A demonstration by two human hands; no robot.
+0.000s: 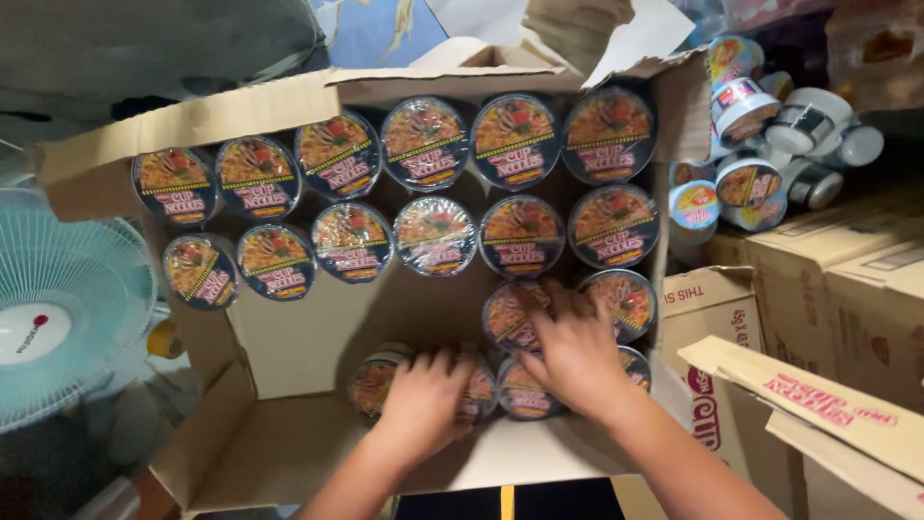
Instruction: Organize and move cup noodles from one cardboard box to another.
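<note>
Two hands press down on noodle cups in the near right corner of the open cardboard box [289, 337]. Spread fingers of the left hand [423, 400] cover the near-row cups [380, 380]; the right hand [575, 351] lies flat, touching a dark-lidded cup [510, 313] just beyond. Neither hand is clenched. Full rows of cups [433, 183] fill the far side, and bare box floor lies to the left.

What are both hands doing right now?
Left hand: open, fingers spread on a round foil-lidded noodle cup in the brown cardboard box.
Right hand: open, resting across neighbouring cups.
</note>
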